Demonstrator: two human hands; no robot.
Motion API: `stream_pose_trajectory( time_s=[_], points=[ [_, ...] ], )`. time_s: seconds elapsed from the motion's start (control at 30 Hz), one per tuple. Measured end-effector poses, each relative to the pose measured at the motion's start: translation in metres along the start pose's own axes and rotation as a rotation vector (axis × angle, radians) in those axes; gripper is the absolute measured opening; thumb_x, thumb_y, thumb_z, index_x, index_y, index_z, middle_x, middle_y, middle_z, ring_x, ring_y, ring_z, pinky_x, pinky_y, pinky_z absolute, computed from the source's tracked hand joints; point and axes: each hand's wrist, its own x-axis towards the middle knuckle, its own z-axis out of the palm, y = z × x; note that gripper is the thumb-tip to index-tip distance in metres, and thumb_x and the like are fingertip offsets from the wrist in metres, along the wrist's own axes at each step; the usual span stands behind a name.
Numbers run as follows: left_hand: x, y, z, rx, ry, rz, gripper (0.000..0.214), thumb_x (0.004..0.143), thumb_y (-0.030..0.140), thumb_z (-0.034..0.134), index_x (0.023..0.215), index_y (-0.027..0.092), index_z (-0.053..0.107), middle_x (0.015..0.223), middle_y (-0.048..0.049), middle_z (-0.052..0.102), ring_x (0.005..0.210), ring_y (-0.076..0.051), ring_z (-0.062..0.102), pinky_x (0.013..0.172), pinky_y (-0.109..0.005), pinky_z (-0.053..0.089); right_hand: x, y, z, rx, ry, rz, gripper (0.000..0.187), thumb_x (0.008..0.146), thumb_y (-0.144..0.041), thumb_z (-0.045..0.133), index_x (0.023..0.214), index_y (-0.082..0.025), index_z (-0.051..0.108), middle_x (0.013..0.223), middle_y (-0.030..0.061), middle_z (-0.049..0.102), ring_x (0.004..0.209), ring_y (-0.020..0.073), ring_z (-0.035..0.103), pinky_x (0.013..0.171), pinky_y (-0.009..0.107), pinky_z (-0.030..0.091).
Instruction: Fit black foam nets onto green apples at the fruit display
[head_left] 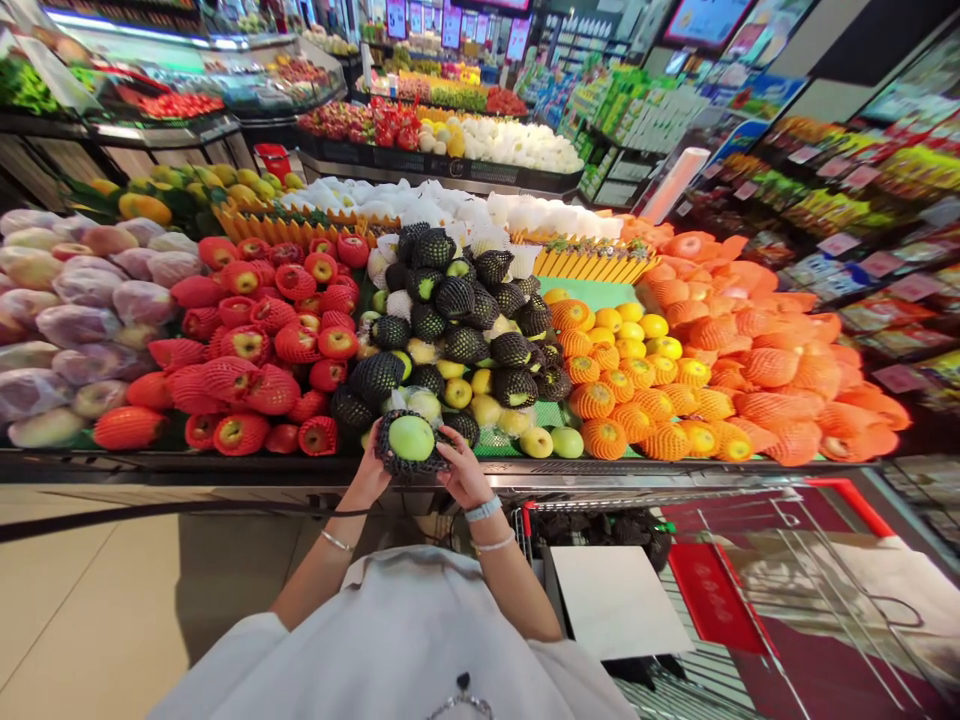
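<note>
Between my two hands, at the front edge of the fruit stand, is a pale green round fruit [412,438] partly inside a black foam net [403,466]. My left hand [372,468] grips the net from its left side. On the other side, the fingers of my right hand [463,468] close on the net's edge. Right behind lies a heap of fruits in black foam nets [454,298], with some bare yellow-green fruits [457,392] among them. A bare green fruit [567,442] rests near the stand's front edge, to the right of my hands.
Left of the heap are apples in red nets [247,345] and wrapped peach-like fruits [139,303]. Oranges in nets [604,438] and larger fruits in orange nets [772,360] lie to the right. A shopping cart [720,600] holding a white board [619,602] stands beside me.
</note>
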Motion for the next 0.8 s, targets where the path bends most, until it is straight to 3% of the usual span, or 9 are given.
stream_pose_trajectory(
  time_s=[0.1,0.2,0.3,0.4,0.47,0.53,0.63,0.7,0.8],
  points=[
    [0.0,-0.007,0.0,-0.008,-0.017,-0.03,0.09,0.035,0.043,0.087,0.118,0.032,0.053,0.125,-0.004,0.058,0.118,-0.028,0.051,0.095,-0.038,0.046,-0.003,-0.008,0.005,0.173,0.136,0.081,0.04,0.068,-0.018,0.07,0.105,-0.027,0.057,0.075,-0.0069,0.062,0.042,0.0026,0.045,0.04,0.013,0.043],
    [-0.001,-0.008,0.003,-0.031,-0.054,-0.007,0.088,0.041,0.041,0.086,0.121,0.031,0.051,0.128,-0.0024,0.056,0.121,-0.026,0.049,0.096,-0.035,0.045,-0.007,-0.013,0.008,0.27,0.229,0.071,0.032,0.07,-0.019,0.065,0.1,-0.024,0.057,0.069,-0.006,0.058,0.049,0.005,0.051,0.048,0.016,0.048],
    [-0.001,-0.006,0.006,-0.053,-0.053,-0.004,0.076,0.052,0.045,0.081,0.12,0.028,0.052,0.128,-0.0039,0.057,0.118,-0.025,0.052,0.097,-0.037,0.045,-0.013,-0.016,0.011,0.112,0.241,-0.185,0.029,0.073,-0.026,0.062,0.101,-0.024,0.056,0.081,-0.0019,0.062,0.062,0.009,0.057,0.055,0.021,0.051],
    [-0.002,-0.002,0.01,-0.062,0.066,-0.114,0.054,0.062,0.048,0.073,0.107,0.023,0.058,0.109,-0.0046,0.066,0.107,-0.024,0.059,0.094,-0.039,0.046,-0.02,-0.02,0.014,-0.252,0.286,-0.481,0.019,0.079,-0.031,0.059,0.096,-0.023,0.058,0.087,0.0012,0.062,0.075,0.0134,0.058,0.068,0.027,0.052],
    [-0.004,0.0,0.014,-0.065,0.102,-0.142,0.046,0.064,0.045,0.073,0.102,0.022,0.059,0.101,-0.003,0.068,0.101,-0.023,0.061,0.093,-0.037,0.047,-0.025,-0.023,0.016,-0.517,0.241,-0.605,0.014,0.084,-0.032,0.054,0.093,-0.023,0.061,0.092,0.0037,0.064,0.09,0.0175,0.058,0.086,0.035,0.048],
    [-0.007,0.004,0.019,-0.053,0.085,-0.118,0.045,0.064,0.041,0.073,0.103,0.022,0.059,0.102,-0.0017,0.067,0.1,-0.021,0.061,0.092,-0.035,0.047,-0.028,-0.027,0.019,-0.778,0.076,-0.65,0.019,0.085,-0.033,0.055,0.102,-0.026,0.062,0.108,0.0055,0.063,0.111,0.0224,0.053,0.102,0.044,0.037],
    [-0.012,0.009,0.027,-0.006,0.065,-0.073,0.042,0.066,0.038,0.071,0.102,0.022,0.058,0.102,-0.0015,0.067,0.099,-0.02,0.06,0.09,-0.033,0.047,-0.026,-0.027,0.022,-1.044,-0.134,-0.644,0.05,0.076,-0.038,0.067,0.124,-0.029,0.053,0.128,0.0058,0.055,0.132,0.0278,0.034,0.113,0.051,0.019],
    [-0.014,0.01,0.028,0.041,0.063,-0.06,0.039,0.067,0.037,0.07,0.1,0.022,0.058,0.099,-0.0009,0.066,0.096,-0.019,0.061,0.087,-0.032,0.048,-0.022,-0.023,0.021,-1.093,-0.154,-0.633,0.065,0.071,-0.041,0.072,0.13,-0.029,0.048,0.13,0.0075,0.052,0.133,0.0288,0.032,0.113,0.051,0.019],
    [-0.014,0.013,0.023,0.162,0.035,-0.104,0.034,0.067,0.034,0.069,0.096,0.022,0.057,0.092,0.0005,0.066,0.089,-0.018,0.062,0.078,-0.029,0.05,-0.015,-0.014,0.016,-1.041,-0.134,-0.605,0.063,0.072,-0.041,0.071,0.13,-0.029,0.049,0.13,0.0085,0.051,0.127,0.0262,0.04,0.11,0.045,0.028]
  ],
)
